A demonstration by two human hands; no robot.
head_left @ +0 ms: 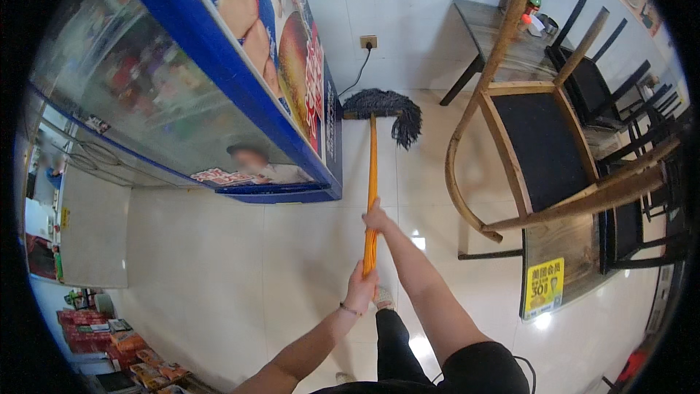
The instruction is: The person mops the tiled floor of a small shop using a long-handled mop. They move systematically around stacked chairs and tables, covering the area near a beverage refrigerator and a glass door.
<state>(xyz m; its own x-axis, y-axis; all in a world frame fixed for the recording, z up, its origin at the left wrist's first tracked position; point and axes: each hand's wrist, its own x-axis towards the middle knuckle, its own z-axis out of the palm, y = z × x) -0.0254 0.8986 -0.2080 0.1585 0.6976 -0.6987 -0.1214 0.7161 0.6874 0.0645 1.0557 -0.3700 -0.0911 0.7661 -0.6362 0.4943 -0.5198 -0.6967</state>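
Observation:
A mop with an orange handle (373,153) stretches away from me over the floor. Its dark grey string head (386,102) lies spread on the tiles by the wall, against the side of a blue-framed fridge (332,138). My right hand (375,217) is wrapped round the handle at about its middle. Lower down, nearer my body, my left hand (359,288) grips the same handle, with a thin bracelet on that wrist. The mop's bar and part of its strings show; the handle's near end is hidden by my left hand.
On the right, a wooden chair (539,146) with a black seat rests upturned on a table (543,248). Another table (467,14) stands by the wall, with more dark chairs. A cord hangs from a wall socket (369,41). Boxes and packets (87,328) are stacked lower left.

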